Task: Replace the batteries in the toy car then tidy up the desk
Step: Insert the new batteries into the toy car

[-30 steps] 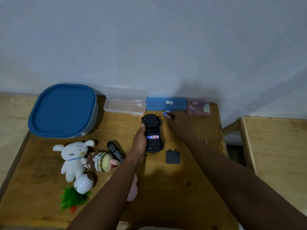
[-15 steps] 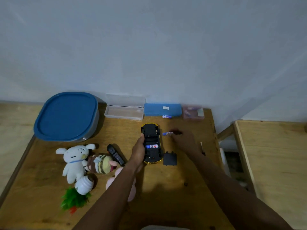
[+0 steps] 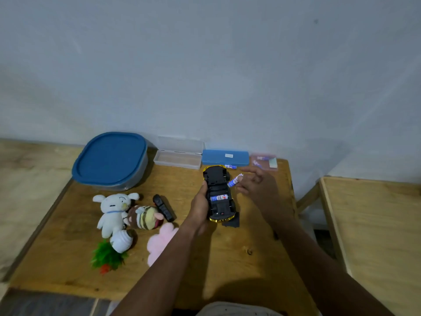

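A yellow toy car (image 3: 219,193) lies upside down on the wooden desk (image 3: 227,265), black underside up. My left hand (image 3: 201,207) grips its left side. One blue-and-white battery (image 3: 219,197) sits in the open compartment. My right hand (image 3: 256,187) pinches a second battery (image 3: 234,180) just right of the car. A third battery (image 3: 230,166) lies on the desk by the blue case. The black battery cover (image 3: 232,222) rests at the car's near right corner.
Along the wall stand a blue-lidded tub (image 3: 110,159), an open clear case (image 3: 178,155), a blue case (image 3: 225,157) and a pink box (image 3: 264,161). Plush toys (image 3: 114,213), a black remote (image 3: 164,207), a pink fluffy item (image 3: 160,241) and a green toy (image 3: 107,256) lie at left.
My right hand picked a battery up near the blue case and drew it back beside the car. My left hand stayed on the car, which is now slightly lifted.
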Tool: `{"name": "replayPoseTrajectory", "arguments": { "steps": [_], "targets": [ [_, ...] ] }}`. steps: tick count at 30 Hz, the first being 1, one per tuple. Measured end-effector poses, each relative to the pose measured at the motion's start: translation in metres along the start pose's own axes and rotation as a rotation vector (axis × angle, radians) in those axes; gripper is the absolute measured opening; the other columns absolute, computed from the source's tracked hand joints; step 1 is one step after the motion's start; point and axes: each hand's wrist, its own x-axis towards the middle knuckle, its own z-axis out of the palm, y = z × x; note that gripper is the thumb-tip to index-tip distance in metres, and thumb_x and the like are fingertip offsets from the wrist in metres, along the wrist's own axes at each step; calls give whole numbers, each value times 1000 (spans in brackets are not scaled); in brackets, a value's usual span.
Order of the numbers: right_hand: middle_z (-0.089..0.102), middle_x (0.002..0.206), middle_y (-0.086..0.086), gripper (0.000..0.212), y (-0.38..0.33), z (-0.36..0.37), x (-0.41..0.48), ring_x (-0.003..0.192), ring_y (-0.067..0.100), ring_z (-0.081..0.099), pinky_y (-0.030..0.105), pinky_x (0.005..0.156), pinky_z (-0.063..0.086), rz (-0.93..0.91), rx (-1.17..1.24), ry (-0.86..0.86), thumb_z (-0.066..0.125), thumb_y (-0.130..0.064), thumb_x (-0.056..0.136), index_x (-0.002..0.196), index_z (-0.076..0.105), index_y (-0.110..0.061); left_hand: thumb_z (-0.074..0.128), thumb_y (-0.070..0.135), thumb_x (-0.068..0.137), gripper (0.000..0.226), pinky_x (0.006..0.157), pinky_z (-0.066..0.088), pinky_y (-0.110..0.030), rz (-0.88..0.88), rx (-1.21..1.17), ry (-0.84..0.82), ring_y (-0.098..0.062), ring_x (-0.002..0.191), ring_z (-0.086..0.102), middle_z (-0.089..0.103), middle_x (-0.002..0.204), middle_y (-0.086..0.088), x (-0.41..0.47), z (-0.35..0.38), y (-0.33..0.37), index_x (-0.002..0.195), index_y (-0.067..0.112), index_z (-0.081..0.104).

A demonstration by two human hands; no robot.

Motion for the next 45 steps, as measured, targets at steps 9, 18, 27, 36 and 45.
{"name": "replayPoseTrajectory", "arguments": {
  "steps": [9,18,27,36,45],
  "targets": [
    [74,90,11,14,-8,5,-7,87,23,73,38,78,61,-20,42,-2,74,-7,84,95,70,-14,34,52,105,55,82,58,-43,59,10,-49,-30,88,71,74,107,-16,-1,6,6,119,14,71],
    [74,95,1,27,-16,11,-8,84,8,71,28,74,60,-179,-186,20,76,-10,82,108,71,-14,31,49,107,54,91,55,-52,79,-19,-94,-36,100,70,72,117,-22,2,7,7,126,13,66],
    [73,99,-4,23,-9,20,-15,90,8,65,26,77,54,-508,-548,-66,73,-13,81,104,76,-17,35,50,106,54,101,52,-51,88,-50,-124,-34,117,66,70,125,-19,5,12,8,135,14,61],
    [72,97,-13,17,-4,28,-22,93,10,55,29,76,47,-433,-595,-55,73,-32,84,99,77,-25,38,48,105,52,102,52,-50,76,-97,-140,-32,117,67,69,125,-19,4,12,4,136,11,58],
    [55,108,-9,40,1,35,-23,101,7,55,22,83,49,-186,-427,137,83,-34,71,107,69,-26,39,46,106,48,83,61,-41,104,-140,-122,-29,105,73,74,115,-17,0,17,5,132,13,61]
  ]
}}
